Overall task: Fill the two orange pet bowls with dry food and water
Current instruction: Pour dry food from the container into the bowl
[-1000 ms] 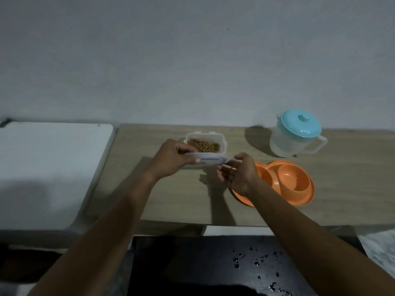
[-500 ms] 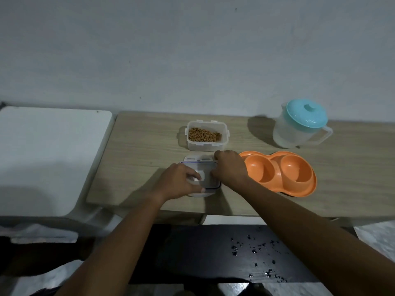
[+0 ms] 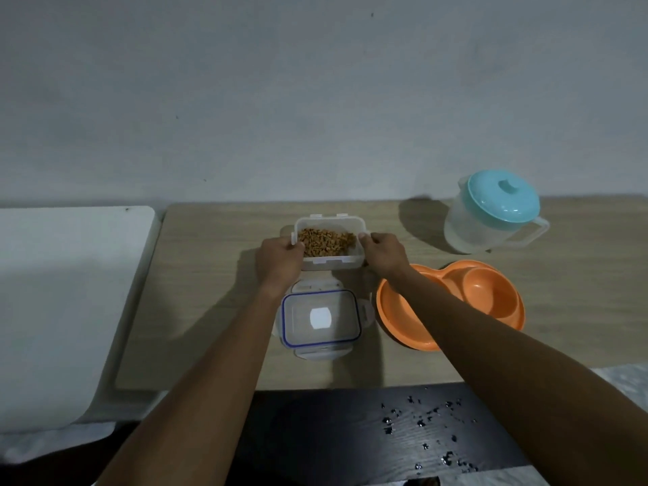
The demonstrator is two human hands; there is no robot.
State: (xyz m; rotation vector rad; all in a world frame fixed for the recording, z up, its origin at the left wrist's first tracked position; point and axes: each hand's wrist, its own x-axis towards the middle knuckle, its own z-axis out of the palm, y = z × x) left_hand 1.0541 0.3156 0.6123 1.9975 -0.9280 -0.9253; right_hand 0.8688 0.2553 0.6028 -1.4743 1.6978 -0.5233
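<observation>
Both hands — left hand (image 3: 278,262), right hand (image 3: 385,253) — curl their fingers round the food container (image 3: 329,245)

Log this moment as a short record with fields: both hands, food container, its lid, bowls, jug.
left hand: grips the left end of the clear rectangular plastic container of brown dry food
right hand: grips the container's right end
container: lid off; cannot tell if lifted
clear lid with blue seal: flat on the wooden table, nearer the person than the container
orange double pet bowl: right of the lid; visible parts empty; right forearm crosses it
clear jug with turquoise lid: behind the bowl, lid on
</observation>
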